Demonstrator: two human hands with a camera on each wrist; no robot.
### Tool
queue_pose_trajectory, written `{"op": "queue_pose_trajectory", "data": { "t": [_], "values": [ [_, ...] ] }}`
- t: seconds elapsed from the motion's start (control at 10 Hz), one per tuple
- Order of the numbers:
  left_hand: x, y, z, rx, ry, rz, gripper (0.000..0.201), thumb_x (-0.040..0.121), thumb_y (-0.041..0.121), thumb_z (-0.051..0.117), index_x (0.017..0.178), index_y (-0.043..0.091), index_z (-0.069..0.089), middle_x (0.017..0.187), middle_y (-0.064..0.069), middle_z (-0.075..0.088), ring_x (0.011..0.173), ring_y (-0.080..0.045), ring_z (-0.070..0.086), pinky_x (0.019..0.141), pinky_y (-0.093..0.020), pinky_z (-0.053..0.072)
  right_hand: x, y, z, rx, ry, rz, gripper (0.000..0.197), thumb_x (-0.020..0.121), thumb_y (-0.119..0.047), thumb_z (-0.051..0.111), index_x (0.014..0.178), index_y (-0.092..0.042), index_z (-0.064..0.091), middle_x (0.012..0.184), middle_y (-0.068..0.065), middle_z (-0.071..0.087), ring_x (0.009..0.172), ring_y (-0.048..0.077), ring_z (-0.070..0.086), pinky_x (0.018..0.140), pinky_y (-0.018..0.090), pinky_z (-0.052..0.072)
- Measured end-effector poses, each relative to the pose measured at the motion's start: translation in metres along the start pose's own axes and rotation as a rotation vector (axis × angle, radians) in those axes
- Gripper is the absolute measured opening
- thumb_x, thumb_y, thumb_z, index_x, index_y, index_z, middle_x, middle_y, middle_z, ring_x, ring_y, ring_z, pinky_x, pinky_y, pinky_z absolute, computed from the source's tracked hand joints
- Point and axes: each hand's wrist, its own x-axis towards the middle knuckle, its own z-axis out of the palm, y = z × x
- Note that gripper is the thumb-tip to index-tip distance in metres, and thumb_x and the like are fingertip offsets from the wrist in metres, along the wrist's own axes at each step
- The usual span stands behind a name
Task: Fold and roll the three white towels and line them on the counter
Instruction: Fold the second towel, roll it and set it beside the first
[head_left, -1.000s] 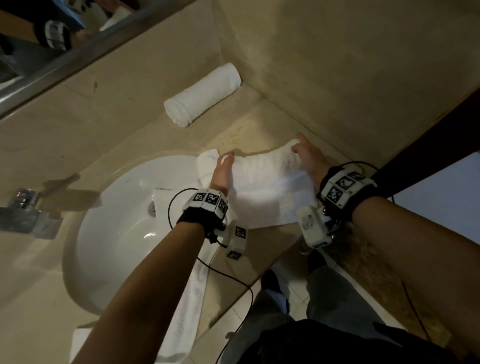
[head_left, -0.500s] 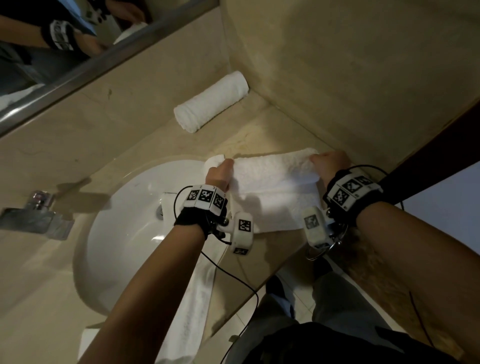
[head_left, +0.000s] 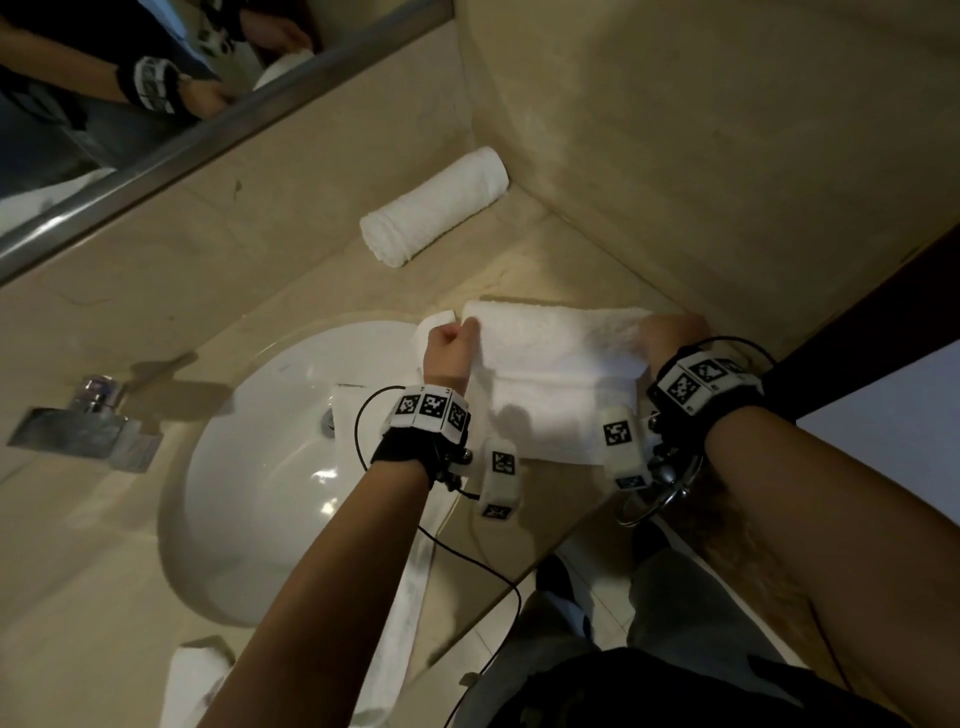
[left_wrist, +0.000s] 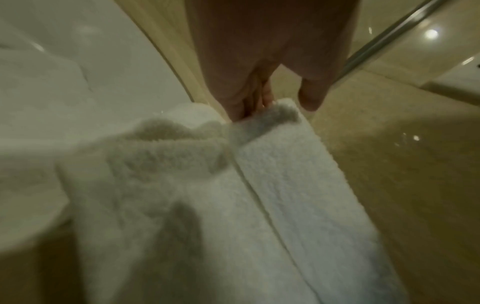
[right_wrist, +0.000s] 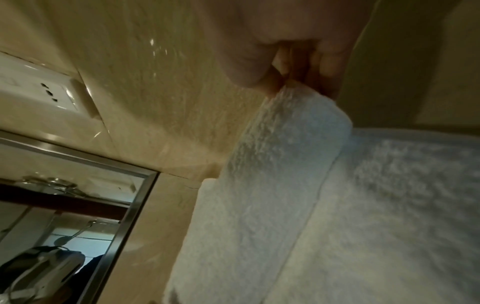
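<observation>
A white towel (head_left: 550, 374) lies on the beige counter (head_left: 519, 260) beside the sink, its far edge turned over into a first roll. My left hand (head_left: 449, 345) grips the roll's left end (left_wrist: 270, 117), fingers curled. My right hand (head_left: 672, 340) grips the right end (right_wrist: 298, 102) the same way. One finished rolled towel (head_left: 434, 208) lies at the back against the wall. A third white towel (head_left: 395, 649) hangs flat from the basin over the counter's front edge.
The white sink basin (head_left: 249, 467) sits left of the towel, with a chrome tap (head_left: 88, 431) further left. A mirror (head_left: 78, 104) runs along the back wall. A side wall (head_left: 675, 130) closes the counter's right end. A wall socket (right_wrist: 46, 90) shows in the right wrist view.
Both hands have curled from flat fingers onto the towel's far edge and turned it over toward me, starting the roll. The camera has tilted slightly.
</observation>
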Motion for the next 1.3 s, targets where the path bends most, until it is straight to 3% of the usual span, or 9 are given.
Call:
{"op": "queue_pose_trajectory", "data": {
  "t": [0.1, 0.2, 0.4, 0.6, 0.8, 0.9, 1.0, 1.2, 1.3],
  "values": [
    [0.002, 0.0, -0.006, 0.0, -0.053, 0.08, 0.016, 0.086, 0.017, 0.063, 0.084, 0.018, 0.048, 0.083, -0.002, 0.054, 0.083, -0.019, 0.051, 0.084, -0.036, 0.044, -0.01, -0.008, -0.006, -0.056, -0.044, -0.002, 0.036, 0.095, -0.015, 0.046, 0.127, 0.0, 0.054, 0.131, 0.015, 0.055, 0.12, 0.029, 0.054, 0.054, 0.009, 0.045],
    [0.008, -0.003, -0.01, 0.047, -0.058, 0.054, 0.021, 0.083, 0.011, 0.064, 0.1, 0.01, 0.051, 0.096, -0.009, 0.058, 0.089, -0.022, 0.055, 0.086, -0.038, 0.047, -0.022, -0.015, -0.01, -0.125, 0.024, -0.061, 0.032, 0.098, -0.006, 0.039, 0.125, 0.006, 0.052, 0.135, 0.019, 0.051, 0.125, 0.031, 0.049, 0.093, 0.021, 0.043],
    [0.008, -0.01, -0.012, 0.2, -0.076, 0.055, 0.006, 0.085, 0.004, 0.06, 0.089, 0.002, 0.065, 0.074, -0.006, 0.062, 0.073, -0.022, 0.059, 0.092, -0.043, 0.05, -0.025, 0.012, 0.003, 0.024, 0.167, -0.167, 0.031, 0.094, -0.012, 0.042, 0.115, 0.003, 0.059, 0.119, 0.018, 0.062, 0.109, 0.03, 0.056, 0.072, 0.029, 0.036],
    [0.013, -0.009, -0.012, 0.387, -0.066, 0.04, 0.024, 0.086, 0.028, 0.06, 0.085, 0.005, 0.067, 0.099, -0.018, 0.067, 0.104, -0.032, 0.062, 0.094, -0.038, 0.049, -0.011, 0.013, 0.008, -0.086, 0.076, -0.178, 0.036, 0.085, -0.036, 0.057, 0.062, -0.008, 0.059, 0.074, 0.013, 0.061, 0.075, 0.029, 0.061, 0.062, 0.032, 0.041],
    [0.012, -0.011, -0.013, 0.193, -0.065, -0.065, 0.018, 0.083, 0.026, 0.069, 0.073, 0.019, 0.056, 0.073, -0.004, 0.065, 0.073, -0.02, 0.07, 0.085, -0.042, 0.056, -0.004, -0.003, 0.003, -0.191, 0.043, -0.091, 0.039, 0.09, -0.024, 0.049, 0.111, 0.007, 0.062, 0.114, 0.019, 0.064, 0.101, 0.032, 0.06, 0.071, 0.031, 0.04],
    [0.013, -0.014, -0.016, 0.145, -0.072, -0.083, 0.016, 0.083, 0.023, 0.069, 0.076, 0.017, 0.056, 0.075, -0.002, 0.065, 0.048, 0.0, 0.062, 0.079, -0.037, 0.055, 0.005, -0.003, -0.004, -0.166, -0.032, -0.12, 0.033, 0.089, -0.023, 0.053, 0.101, 0.007, 0.064, 0.102, 0.014, 0.064, 0.093, 0.024, 0.059, 0.07, 0.033, 0.04],
    [0.014, -0.009, -0.016, 0.199, -0.094, -0.071, 0.015, 0.086, 0.021, 0.066, 0.076, 0.017, 0.055, 0.088, -0.005, 0.065, 0.053, 0.001, 0.062, 0.066, -0.025, 0.05, 0.009, 0.0, -0.008, -0.085, -0.038, -0.192, 0.021, 0.085, -0.023, 0.06, 0.074, -0.005, 0.062, 0.093, 0.016, 0.065, 0.092, 0.033, 0.063, 0.075, 0.039, 0.047],
    [0.009, 0.021, -0.013, 0.055, -0.176, -0.232, 0.029, 0.088, 0.028, 0.052, 0.113, 0.014, 0.055, 0.104, -0.005, 0.055, 0.084, -0.019, 0.053, 0.076, -0.038, 0.047, 0.004, -0.021, 0.0, -0.308, -0.101, -0.411, 0.052, 0.088, -0.018, 0.053, 0.137, -0.011, 0.038, 0.141, 0.017, 0.038, 0.125, 0.034, 0.043, 0.103, 0.04, 0.04],
    [0.007, 0.03, -0.007, 0.064, -0.23, -0.155, 0.044, 0.093, 0.038, 0.042, 0.134, 0.022, 0.043, 0.136, -0.004, 0.045, 0.113, -0.025, 0.047, 0.088, -0.04, 0.039, 0.005, -0.016, 0.002, -0.461, -0.201, -0.468, 0.05, 0.085, -0.018, 0.059, 0.134, -0.014, 0.046, 0.139, 0.017, 0.042, 0.122, 0.033, 0.047, 0.101, 0.036, 0.041]
  ]
}}
